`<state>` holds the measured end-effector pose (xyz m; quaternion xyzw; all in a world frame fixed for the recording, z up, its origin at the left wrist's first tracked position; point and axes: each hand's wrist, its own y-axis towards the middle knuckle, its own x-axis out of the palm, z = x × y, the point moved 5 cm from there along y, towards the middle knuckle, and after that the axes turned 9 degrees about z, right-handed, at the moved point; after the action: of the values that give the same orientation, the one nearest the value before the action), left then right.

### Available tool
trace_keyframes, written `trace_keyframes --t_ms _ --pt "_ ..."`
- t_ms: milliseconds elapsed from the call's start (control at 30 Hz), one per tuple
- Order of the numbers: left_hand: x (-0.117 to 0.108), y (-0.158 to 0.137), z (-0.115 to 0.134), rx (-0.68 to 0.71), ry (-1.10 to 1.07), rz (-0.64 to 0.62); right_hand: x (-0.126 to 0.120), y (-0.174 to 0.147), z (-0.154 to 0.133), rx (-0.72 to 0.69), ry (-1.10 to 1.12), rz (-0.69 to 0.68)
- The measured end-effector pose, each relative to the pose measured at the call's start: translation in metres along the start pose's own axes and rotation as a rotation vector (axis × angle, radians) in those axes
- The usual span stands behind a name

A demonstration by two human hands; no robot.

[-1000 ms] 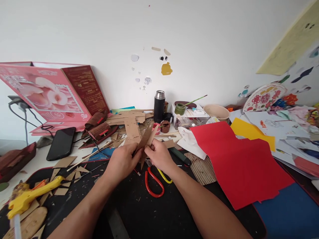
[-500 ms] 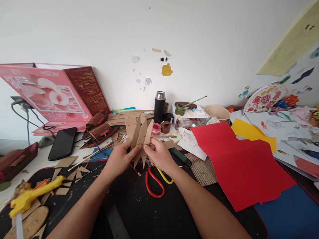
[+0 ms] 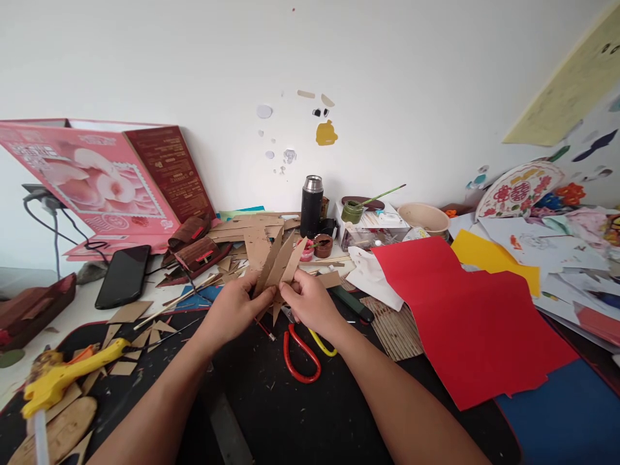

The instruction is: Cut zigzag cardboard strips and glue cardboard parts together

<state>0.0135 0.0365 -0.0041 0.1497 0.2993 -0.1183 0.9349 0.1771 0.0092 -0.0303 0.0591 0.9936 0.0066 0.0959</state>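
Several long pointed cardboard pieces (image 3: pixel 281 263) are fanned out between my two hands, above the black mat (image 3: pixel 290 426). My left hand (image 3: pixel 241 302) pinches them from the left with thumb and fingers. From the other side, my right hand (image 3: pixel 310 298) is closed on the same pieces near their middle. Their tips point up and away, and shorter points stick out below my thumbs. The fingers behind the cardboard are hidden. Just under my right hand lie scissors (image 3: pixel 301 355) with one red and one yellow handle loop, their blades partly covered.
A yellow glue gun (image 3: pixel 72 378) and cardboard scraps (image 3: pixel 130 312) lie at left, near a phone (image 3: pixel 122 276) and brown model boats (image 3: pixel 198 255). Behind stand a black flask (image 3: pixel 312 206) and paint pots (image 3: pixel 323 245). Red paper (image 3: pixel 465 310) covers the right; a metal ruler-like strip (image 3: pixel 225 420) lies in front.
The fanned cardboard pieces have tilted to the right, their tips leaning further over. Both hands keep their hold at nearly the same place. The view has shifted very slightly.
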Motion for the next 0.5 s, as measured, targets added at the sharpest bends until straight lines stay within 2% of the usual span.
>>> trace_keyframes --t_ms 133,333,500 --pt "0.0005 -0.0003 -0.0007 -0.005 0.012 0.007 0.0024 0.0005 -0.0016 0.036 0.045 -0.031" --pt "0.0033 -0.0007 -0.0019 -0.044 -0.118 -0.043 0.0021 0.0004 -0.0048 0.065 0.094 -0.061" --pt "0.0058 -0.0024 0.0046 -0.036 -0.038 -0.039 0.0026 0.0013 0.0008 0.076 0.039 -0.045"
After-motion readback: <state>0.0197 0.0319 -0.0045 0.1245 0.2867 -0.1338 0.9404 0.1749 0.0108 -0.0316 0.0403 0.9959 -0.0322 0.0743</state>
